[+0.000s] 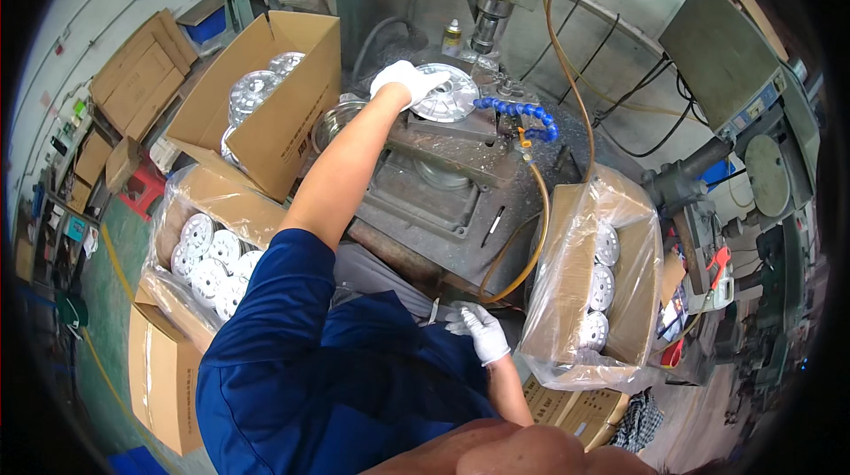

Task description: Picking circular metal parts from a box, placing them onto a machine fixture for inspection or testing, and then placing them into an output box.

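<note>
My left hand (405,84), in a white glove, reaches out to a round silver metal disc (452,96) with a ribbed face. Its fingers lie over the disc's left edge and grip it. The disc sits on the fixture block (460,127) of a machine, below the spindle (489,23). A blue segmented coolant hose (518,108) points at the disc's right side. My right hand (485,335), also gloved, is held low near my lap, apart from the disc. Its fingers are loosely bent and apart, with nothing visible in them.
Cardboard boxes with similar discs stand at left, one tall (305,59) and one plastic-lined (230,200). Another lined box (562,285) is at right. A marker pen (494,225) lies on the machine table (425,245). A spray can (452,37) stands behind; a yellow hose (542,218) loops down.
</note>
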